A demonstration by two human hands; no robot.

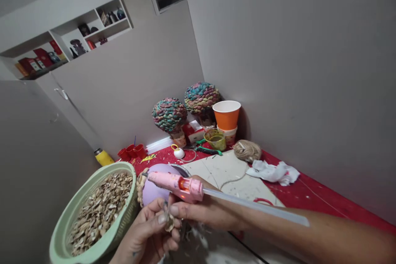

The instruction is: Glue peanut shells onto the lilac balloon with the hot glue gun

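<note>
Forearm rising from the bottom edge, your left hand [147, 235] is held up in front of you, its thumb pointing right. Your right hand [199, 212] meets it from the other side, that forearm slanting across the lower right and its thumb pointing left. Your left thumb and fingertips pinch a small shell piece [169, 223] between them, the lower fingers curled beneath. Your right thumb tip is right at the same piece; whether it touches, you cannot tell from this view.

Your right hand also carries the pink glue gun [177, 185], its fingers drawn in, though their exact hold on the handle is hidden. The gun sits above your thumb, nozzle aimed left, a translucent glue stick [262, 207] jutting from its back over your forearm.

Just behind the gun is a lilac ball [154, 194], tan pieces along its left side. Left of that, a green basket [125, 166] holds many shells [102, 210]. Twine [247, 151] lies farther back on the surface.
</note>
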